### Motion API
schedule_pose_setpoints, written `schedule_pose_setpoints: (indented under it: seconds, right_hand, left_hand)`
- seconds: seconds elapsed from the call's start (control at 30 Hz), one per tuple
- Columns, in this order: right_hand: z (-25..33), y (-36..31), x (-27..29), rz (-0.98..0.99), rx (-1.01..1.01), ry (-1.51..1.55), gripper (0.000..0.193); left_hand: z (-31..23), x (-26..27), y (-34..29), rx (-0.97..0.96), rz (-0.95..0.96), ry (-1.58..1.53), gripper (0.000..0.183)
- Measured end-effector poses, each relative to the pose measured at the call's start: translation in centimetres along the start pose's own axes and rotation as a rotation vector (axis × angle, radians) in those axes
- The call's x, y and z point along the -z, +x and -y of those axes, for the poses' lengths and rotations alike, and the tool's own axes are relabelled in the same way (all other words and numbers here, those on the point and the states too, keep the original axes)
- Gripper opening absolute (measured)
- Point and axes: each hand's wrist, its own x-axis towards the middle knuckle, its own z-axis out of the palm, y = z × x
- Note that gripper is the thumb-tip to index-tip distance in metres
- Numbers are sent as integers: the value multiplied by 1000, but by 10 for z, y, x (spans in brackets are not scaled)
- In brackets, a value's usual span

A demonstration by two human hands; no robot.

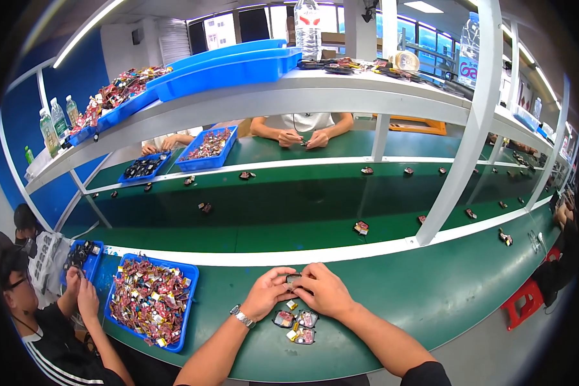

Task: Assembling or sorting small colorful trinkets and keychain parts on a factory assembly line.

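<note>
My left hand [268,294], with a metal watch at its wrist, grips a small black casing [293,278] by its edge. The fingers of my right hand [326,291] are bent and pinched over the same casing, hiding much of what is inside it. Just below my hands, on the green bench [379,321], lies a small silver and yellow battery-like piece [292,304]. Three dark open casings with red circuit boards lie close together there: a left one [283,319], a right one [307,318] and a nearer one [305,336].
Left of my arms stands a blue tray [192,302] heaped with red boards. A co-worker [51,321] sits beyond it. A white rail [257,258] separates my bench from the green conveyor [289,225] carrying scattered casings. A white post [460,141] rises ahead right, supporting an overhead shelf [367,96].
</note>
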Motion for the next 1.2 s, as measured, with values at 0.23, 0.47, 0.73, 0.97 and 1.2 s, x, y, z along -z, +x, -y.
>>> schedule_pose_setpoints:
  seconds: [0.23, 0.47, 0.73, 0.97, 1.2]
  right_hand:
    - [-3, 1, -2, -31, -44, 114, 9]
    - [-5, 1, -3, 9, -60, 166, 9]
    - [-6, -1, -1, 43, -46, 238, 9]
    - [-1, -2, -10, -54, -114, 235, 9]
    - [-4, -5, -18, -96, -122, 218, 13]
  left_hand:
    - [4, 5, 0, -44, 76, -57, 39]
    - [5, 7, 0, -29, 106, 7, 43]
    - [7, 5, 0, -9, 60, 40, 34]
    - [7, 6, 0, -46, 75, -38, 30]
    - [7, 8, 1, -45, 86, -72, 29]
